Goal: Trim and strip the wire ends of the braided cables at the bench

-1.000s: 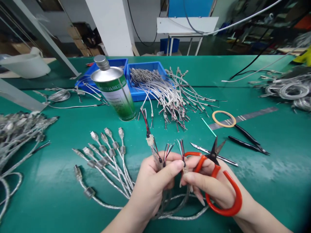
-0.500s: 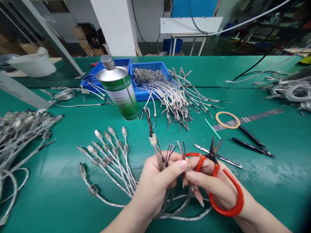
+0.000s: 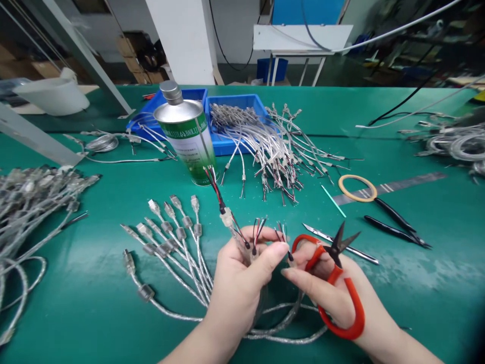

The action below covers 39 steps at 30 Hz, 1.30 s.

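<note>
My left hand [image 3: 240, 283] is closed around several clear-jacketed cables [image 3: 227, 218], their red, black and white wire ends fanned out above the fingers. My right hand [image 3: 333, 290] carries red-handled scissors [image 3: 354, 323] looped over its fingers, the blades parted and pointing away from me. Thumb and fingers of that same hand pinch one cable end [image 3: 291, 257] beside my left thumb. The far ends of the cables, with USB plugs [image 3: 154, 207] and ferrite lumps, lie spread to the left. Part of each cable is hidden behind the hands.
A green can [image 3: 187, 141] stands before blue bins [image 3: 237, 146] with short cables spilling out. Black-handled pliers [image 3: 394, 230], a craft knife [image 3: 341, 244], a tape ring [image 3: 358, 188] and a ruler-like strip [image 3: 409, 183] lie to the right. Another cable pile [image 3: 41, 202] sits left.
My left hand has shifted slightly left, and the wire ends lean further left. The right hand has turned a little with the scissors. The pinched cable end now stands apart from the others.
</note>
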Tool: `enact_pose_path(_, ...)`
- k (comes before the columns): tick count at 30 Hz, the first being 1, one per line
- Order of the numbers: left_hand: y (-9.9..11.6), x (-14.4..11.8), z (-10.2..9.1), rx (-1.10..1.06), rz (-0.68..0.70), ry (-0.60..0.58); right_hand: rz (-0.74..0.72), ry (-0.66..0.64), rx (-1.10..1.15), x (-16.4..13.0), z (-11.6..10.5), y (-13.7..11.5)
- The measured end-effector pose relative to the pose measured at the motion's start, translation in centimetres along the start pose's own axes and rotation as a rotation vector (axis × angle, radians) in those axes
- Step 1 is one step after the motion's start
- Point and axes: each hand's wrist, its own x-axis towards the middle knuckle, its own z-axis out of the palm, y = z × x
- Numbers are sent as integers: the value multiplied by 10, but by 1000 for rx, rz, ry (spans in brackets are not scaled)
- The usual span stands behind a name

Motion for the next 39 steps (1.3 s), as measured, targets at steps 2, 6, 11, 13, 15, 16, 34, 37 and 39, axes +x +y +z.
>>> enact_pose_path(2,0,1,1,15,14,29,6,-5,-8,0,1,2)
enact_pose_path(6,1,2,2,3,23,63,29,-1,-38,0,3,3)
enact_pose_path(11,1,-1,1,-38,24,25,45,2,-43,-2,7,3)
enact_pose_path(13,2,-1,1,-64,34,26,42,3,-28,-3,8,3)
enact_pose_path(15,2,0,2,-86,36,21,37,21,-10,-4,9,4)
enact_pose_path(16,3,0,2,-89,29,8,33,31,-4,-4,9,3)
enact_pose_path(34,7,5,-5,88,-124,-135,24,-58,105,0,2,0)
enact_pose_path(37,7,4,-4,80,-100,-137,28,-63,120,0,3,1)
enact_pose_path(39,8,3,-3,72,-84,-137,34,-72,143,0,3,1)
